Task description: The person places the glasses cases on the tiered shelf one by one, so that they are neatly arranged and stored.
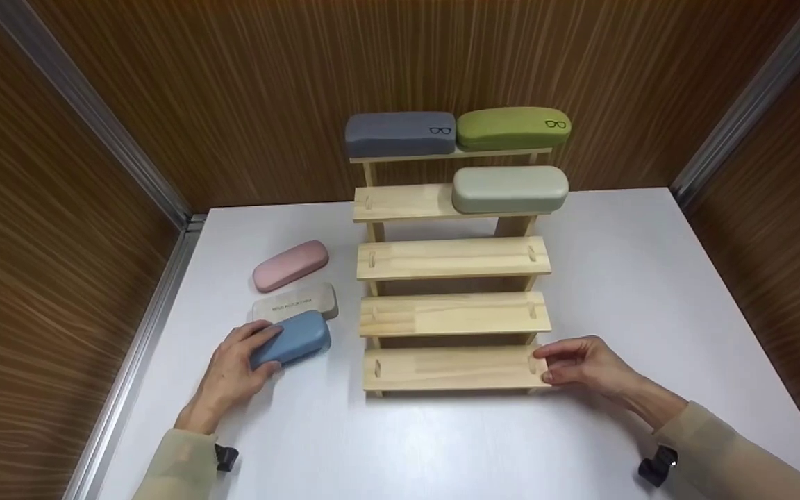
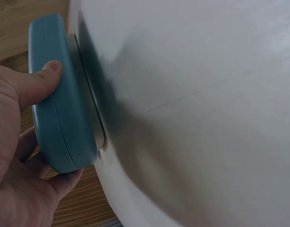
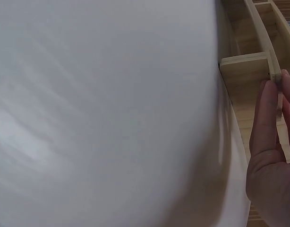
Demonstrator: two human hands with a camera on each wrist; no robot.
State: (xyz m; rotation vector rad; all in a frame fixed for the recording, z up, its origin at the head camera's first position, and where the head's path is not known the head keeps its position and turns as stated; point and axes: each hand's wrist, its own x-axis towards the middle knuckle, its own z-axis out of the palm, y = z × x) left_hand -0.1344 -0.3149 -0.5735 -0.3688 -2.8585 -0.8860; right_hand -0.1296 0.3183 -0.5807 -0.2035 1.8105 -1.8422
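My left hand [image 1: 233, 367] grips a blue glasses case [image 1: 298, 338] by its left end, thumb along the near side and fingers over the far side. In the left wrist view the thumb presses on the seam side of the blue case [image 2: 57, 113]. Just behind it lies a cream glasses case [image 1: 303, 300] with lettering, partly covered by the blue one. Farther back is a pink glasses case [image 1: 290, 265]. My right hand [image 1: 591, 368] pinches the right end of the lowest step of a wooden tiered rack [image 1: 452, 368]; the right wrist view shows fingertips [image 3: 268, 94] at that board's edge.
On the rack's top step sit a grey-blue glasses case [image 1: 400, 134] and a green glasses case [image 1: 513, 128]. A pale sage case [image 1: 510, 189] occupies the right half of the step below. Wood-grain panels [image 1: 268, 104] enclose the white table [image 1: 428, 451] at the back and sides.
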